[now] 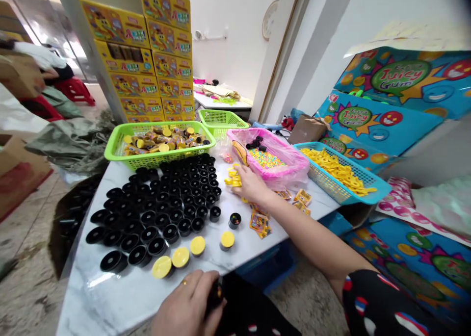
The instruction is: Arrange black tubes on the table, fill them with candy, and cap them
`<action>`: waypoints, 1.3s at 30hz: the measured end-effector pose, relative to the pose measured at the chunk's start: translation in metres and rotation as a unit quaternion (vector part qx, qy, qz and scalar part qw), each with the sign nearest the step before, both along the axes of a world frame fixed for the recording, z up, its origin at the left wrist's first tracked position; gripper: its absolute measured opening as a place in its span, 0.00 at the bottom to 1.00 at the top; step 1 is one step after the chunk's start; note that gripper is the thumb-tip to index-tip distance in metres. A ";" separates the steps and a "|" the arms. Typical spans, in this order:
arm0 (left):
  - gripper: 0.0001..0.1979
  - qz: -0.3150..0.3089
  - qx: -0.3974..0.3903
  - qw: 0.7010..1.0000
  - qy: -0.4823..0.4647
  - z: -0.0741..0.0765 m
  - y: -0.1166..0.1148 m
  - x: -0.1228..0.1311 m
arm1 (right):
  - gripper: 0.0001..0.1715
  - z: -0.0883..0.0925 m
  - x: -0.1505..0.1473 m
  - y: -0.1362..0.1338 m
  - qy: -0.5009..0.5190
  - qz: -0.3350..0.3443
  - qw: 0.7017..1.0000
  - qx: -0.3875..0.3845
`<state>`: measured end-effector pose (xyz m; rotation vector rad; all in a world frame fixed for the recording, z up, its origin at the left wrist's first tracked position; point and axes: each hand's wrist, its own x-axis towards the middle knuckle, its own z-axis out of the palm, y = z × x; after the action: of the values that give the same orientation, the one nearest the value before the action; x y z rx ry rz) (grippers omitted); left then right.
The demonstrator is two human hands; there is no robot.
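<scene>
Gripping a small black plastic tub [215, 295] in curled fingers [196, 283], the person's left hand [187, 302] sits at the near edge of a white marble-patterned table [99, 297]; the tub's long axis tilts upward and forward, and its open end shows coloured specks. The right hand [250, 185] reaches across, palm down, its fingers [239, 177] loosely spread over loose yellow pieces [232, 178] beside a pink-lined tray [279, 154]; whether they pinch one is impossible to tell. Rows of upright black tubs [158, 203] stand on the table, a few topped with yellow lids [180, 257], beyond which a green plastic basket [158, 147] holds a heap of yellow-and-black tubs [164, 140].
</scene>
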<state>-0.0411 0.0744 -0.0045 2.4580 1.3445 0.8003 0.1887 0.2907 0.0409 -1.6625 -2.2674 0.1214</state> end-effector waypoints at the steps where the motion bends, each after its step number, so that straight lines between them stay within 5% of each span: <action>1: 0.16 0.010 0.006 1.000 -0.003 -0.001 0.000 0.002 | 0.41 0.003 0.004 -0.001 -0.003 0.015 1.000 -0.001; 3: 0.15 0.032 0.008 0.999 -0.006 -0.004 0.000 0.006 | 0.39 0.009 0.013 -0.007 0.001 0.042 0.999 0.012; 8: 0.10 0.079 0.048 0.996 -0.019 -0.012 0.008 0.019 | 0.10 0.008 0.029 -0.042 0.006 0.036 0.998 0.045; 16: 0.17 0.112 0.044 0.992 -0.028 -0.010 0.010 0.030 | 0.17 -0.015 0.015 -0.048 -0.101 0.040 0.994 -0.023; 25: 0.11 0.126 -0.014 0.990 -0.069 -0.003 0.003 0.033 | 0.08 -0.010 0.030 -0.050 -0.005 0.008 0.996 0.084; 31: 0.15 0.125 0.007 0.991 -0.056 -0.012 0.004 0.030 | 0.06 -0.004 0.040 -0.058 0.023 0.020 0.995 0.090; 34: 0.19 0.128 0.035 0.989 -0.064 -0.016 0.004 0.029 | 0.07 -0.002 0.038 -0.051 0.009 0.033 0.998 0.057; 39: 0.12 0.123 0.031 0.987 -0.098 -0.014 0.005 0.030 | 0.16 -0.012 0.024 -0.037 -0.085 0.074 0.994 -0.005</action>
<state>-0.0115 0.0789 -0.0183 2.2136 1.5861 1.1245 0.2127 0.2538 0.0285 -1.5621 -2.5193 0.0248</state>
